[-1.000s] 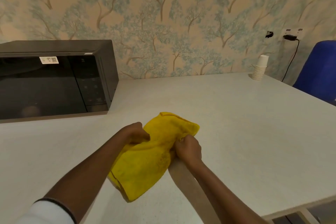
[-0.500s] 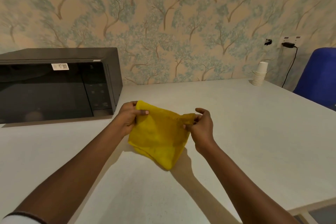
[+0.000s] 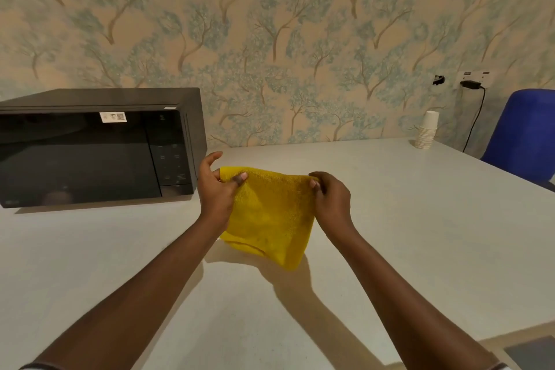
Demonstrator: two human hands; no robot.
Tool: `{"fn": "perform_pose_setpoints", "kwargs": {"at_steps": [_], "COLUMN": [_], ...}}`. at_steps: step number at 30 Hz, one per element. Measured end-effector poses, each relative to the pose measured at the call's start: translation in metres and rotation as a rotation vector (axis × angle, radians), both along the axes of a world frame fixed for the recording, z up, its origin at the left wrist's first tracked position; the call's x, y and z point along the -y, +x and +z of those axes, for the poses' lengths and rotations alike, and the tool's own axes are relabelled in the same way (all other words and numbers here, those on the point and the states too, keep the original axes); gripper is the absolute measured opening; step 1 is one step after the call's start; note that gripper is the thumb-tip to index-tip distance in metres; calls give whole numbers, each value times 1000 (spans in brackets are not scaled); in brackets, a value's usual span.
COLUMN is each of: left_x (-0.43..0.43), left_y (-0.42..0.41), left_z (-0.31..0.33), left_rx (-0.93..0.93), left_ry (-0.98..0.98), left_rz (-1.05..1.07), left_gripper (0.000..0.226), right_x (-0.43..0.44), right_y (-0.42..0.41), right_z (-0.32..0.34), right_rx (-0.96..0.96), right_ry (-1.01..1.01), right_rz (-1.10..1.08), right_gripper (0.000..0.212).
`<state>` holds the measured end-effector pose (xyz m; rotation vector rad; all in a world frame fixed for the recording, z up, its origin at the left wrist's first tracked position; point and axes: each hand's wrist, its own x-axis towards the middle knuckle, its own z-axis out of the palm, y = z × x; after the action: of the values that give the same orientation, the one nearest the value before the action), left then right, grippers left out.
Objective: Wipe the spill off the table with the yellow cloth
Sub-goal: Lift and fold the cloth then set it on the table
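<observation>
The yellow cloth [image 3: 270, 213] hangs folded in front of me above the white table [image 3: 405, 219], its top edge stretched level. My left hand [image 3: 217, 189] pinches the cloth's upper left corner between thumb and fingers. My right hand [image 3: 330, 198] grips the upper right corner. The cloth's lower tip droops to just above the tabletop. I see no spill on the table surface.
A black microwave [image 3: 96, 147] stands at the back left against the patterned wall. A stack of white paper cups [image 3: 427, 131] sits at the back right. A blue chair [image 3: 522, 135] is beyond the right edge, below a plugged-in wall socket [image 3: 472, 81].
Both hands have lifted the cloth from a bunched heap on the table and spread it out between them, pulling its top edge wider and straighter.
</observation>
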<state>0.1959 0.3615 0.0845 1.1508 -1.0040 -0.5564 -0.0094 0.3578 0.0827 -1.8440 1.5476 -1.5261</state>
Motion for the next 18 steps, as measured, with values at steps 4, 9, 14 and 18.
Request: {"fn": "perform_pose_setpoints", "kwargs": {"at_steps": [4, 9, 14, 18], "left_x": [-6, -9, -14, -17], "left_y": [3, 12, 13, 11], "left_z": [2, 5, 11, 14], "left_rx": [0, 54, 151, 211], "left_ry": [9, 56, 92, 81], "left_rz": [8, -40, -119, -84], "left_gripper": [76, 83, 87, 83], "right_x": [-1, 3, 0, -1], "right_y": [-7, -17, -16, -14], "right_z": [4, 7, 3, 1], "right_rx": [225, 487, 390, 309], "right_ry": [113, 227, 193, 49], "right_rz": [30, 184, 247, 150], "right_gripper": [44, 75, 81, 52]}}
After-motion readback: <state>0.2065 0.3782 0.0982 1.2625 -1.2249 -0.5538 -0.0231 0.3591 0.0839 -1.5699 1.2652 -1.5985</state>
